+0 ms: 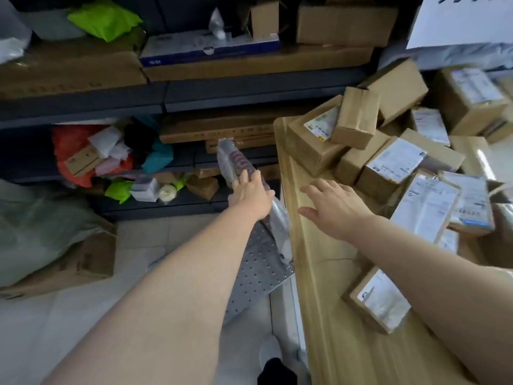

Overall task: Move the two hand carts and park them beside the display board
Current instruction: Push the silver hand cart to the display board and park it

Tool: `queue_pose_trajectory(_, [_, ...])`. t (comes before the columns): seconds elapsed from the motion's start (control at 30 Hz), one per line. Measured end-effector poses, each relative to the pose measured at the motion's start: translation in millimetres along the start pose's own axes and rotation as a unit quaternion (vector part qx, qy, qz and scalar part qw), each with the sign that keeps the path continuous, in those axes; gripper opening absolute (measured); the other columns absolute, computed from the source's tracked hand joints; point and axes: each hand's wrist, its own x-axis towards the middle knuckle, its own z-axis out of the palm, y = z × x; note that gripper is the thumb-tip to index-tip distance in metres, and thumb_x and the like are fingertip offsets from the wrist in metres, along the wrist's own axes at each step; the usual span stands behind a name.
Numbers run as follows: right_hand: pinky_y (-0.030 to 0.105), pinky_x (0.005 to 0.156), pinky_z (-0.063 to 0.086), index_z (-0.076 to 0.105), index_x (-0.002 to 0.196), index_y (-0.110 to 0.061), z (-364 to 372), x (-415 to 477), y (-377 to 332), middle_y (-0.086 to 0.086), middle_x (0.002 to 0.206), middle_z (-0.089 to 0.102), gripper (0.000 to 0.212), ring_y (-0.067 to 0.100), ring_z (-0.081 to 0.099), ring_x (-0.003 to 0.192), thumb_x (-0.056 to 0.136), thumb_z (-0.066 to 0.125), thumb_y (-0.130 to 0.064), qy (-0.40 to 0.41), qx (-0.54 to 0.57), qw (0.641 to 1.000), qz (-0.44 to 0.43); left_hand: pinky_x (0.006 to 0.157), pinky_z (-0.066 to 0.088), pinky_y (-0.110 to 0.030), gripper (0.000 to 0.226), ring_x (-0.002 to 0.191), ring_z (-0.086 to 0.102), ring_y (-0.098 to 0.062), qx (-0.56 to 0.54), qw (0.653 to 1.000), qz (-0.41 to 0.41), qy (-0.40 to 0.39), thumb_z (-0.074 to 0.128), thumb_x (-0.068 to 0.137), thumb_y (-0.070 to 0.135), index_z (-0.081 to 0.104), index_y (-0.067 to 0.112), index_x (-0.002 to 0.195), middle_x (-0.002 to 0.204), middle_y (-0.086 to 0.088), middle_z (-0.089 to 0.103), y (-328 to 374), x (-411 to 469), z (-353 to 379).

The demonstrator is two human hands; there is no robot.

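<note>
A folded hand cart leans against the edge of the wooden table, between it and the shelves. Its handle point(233, 159) is wrapped in clear plastic and its perforated metal platform point(258, 276) hangs below. My left hand point(251, 194) is closed around the wrapped handle about halfway up. My right hand point(333, 207) hovers over the wooden table top point(313, 273) with fingers spread and nothing in it. Only this one cart is in view. A white board with dark writing point(466, 20) shows at the top right corner.
Dark shelves point(194, 93) full of cardboard boxes and coloured bags fill the back and left. Several labelled parcels point(394, 162) are piled on the table's right side. A large box and plastic sack point(55, 240) sit on the tiled floor at left.
</note>
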Motion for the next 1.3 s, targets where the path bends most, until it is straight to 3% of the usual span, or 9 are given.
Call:
queue_pose_trajectory(0.3, [0.041, 0.106, 0.031, 0.036, 0.141, -0.023, 11, 5, 1, 0.002, 0.144, 0.040, 0.055, 0.024, 0.035, 0.134, 0.094, 0.036, -0.053, -0.014, 0.010, 0.999, 0.038, 0.108, 0.030, -0.052, 0.059, 0.140, 0.012, -0.033, 0.049, 0.999, 0.015, 0.004, 0.049, 0.093, 0.044, 0.031, 0.022, 0.144, 0.160, -0.008, -0.004, -2, 28, 31])
queue_pose_trajectory(0.47, [0.042, 0.108, 0.031, 0.034, 0.142, -0.023, 18, 2, -1, 0.004, 0.146, 0.039, 0.055, 0.025, 0.035, 0.135, 0.095, 0.036, -0.052, -0.025, 0.014, 0.999, 0.040, 0.106, 0.032, -0.051, 0.047, 0.137, 0.017, -0.034, 0.065, 0.996, 0.036, 0.056, 0.052, 0.088, 0.046, 0.043, 0.025, 0.129, 0.158, -0.009, 0.005, -11, 27, 40])
queue_pose_trajectory(0.67, [0.043, 0.108, 0.032, 0.035, 0.141, -0.024, 30, -6, 0, 0.003, 0.147, 0.039, 0.054, 0.025, 0.034, 0.135, 0.095, 0.036, -0.051, -0.044, 0.026, 0.998, 0.028, 0.108, 0.033, -0.048, 0.044, 0.141, 0.010, -0.035, 0.027, 0.997, 0.028, 0.067, 0.061, 0.084, 0.036, 0.047, 0.020, 0.123, 0.157, -0.007, 0.003, -26, 3, 46])
queue_pose_trajectory(0.97, [0.045, 0.103, 0.036, 0.038, 0.140, -0.021, 44, -14, -23, 0.005, 0.143, 0.042, 0.052, 0.027, 0.039, 0.129, 0.095, 0.040, -0.047, -0.089, 0.027, 0.993, -0.075, 0.110, 0.034, -0.045, 0.044, 0.144, 0.007, -0.030, 0.031, 0.998, 0.026, 0.055, 0.072, 0.077, 0.025, 0.048, 0.016, 0.113, 0.158, -0.003, -0.002, -71, -84, 56])
queue_pose_trajectory(1.17, [0.046, 0.102, 0.036, 0.041, 0.137, -0.018, 46, -18, -54, 0.009, 0.141, 0.042, 0.050, 0.029, 0.039, 0.129, 0.095, 0.040, -0.045, -0.118, -0.007, 0.979, -0.168, 0.110, 0.034, -0.044, 0.043, 0.146, 0.003, -0.026, 0.063, 0.997, 0.017, 0.038, 0.061, 0.082, 0.010, 0.046, 0.012, 0.122, 0.158, 0.001, -0.012, -105, -156, 61])
queue_pose_trajectory(1.3, [0.046, 0.103, 0.034, 0.038, 0.140, -0.021, 50, -26, -87, 0.007, 0.142, 0.041, 0.052, 0.029, 0.038, 0.131, 0.094, 0.042, -0.045, -0.115, -0.005, 0.966, -0.230, 0.109, 0.032, -0.043, 0.071, 0.143, 0.011, -0.028, 0.069, 0.997, -0.016, 0.040, 0.061, 0.078, 0.003, 0.032, 0.018, 0.141, 0.156, 0.003, -0.006, -126, -206, 63])
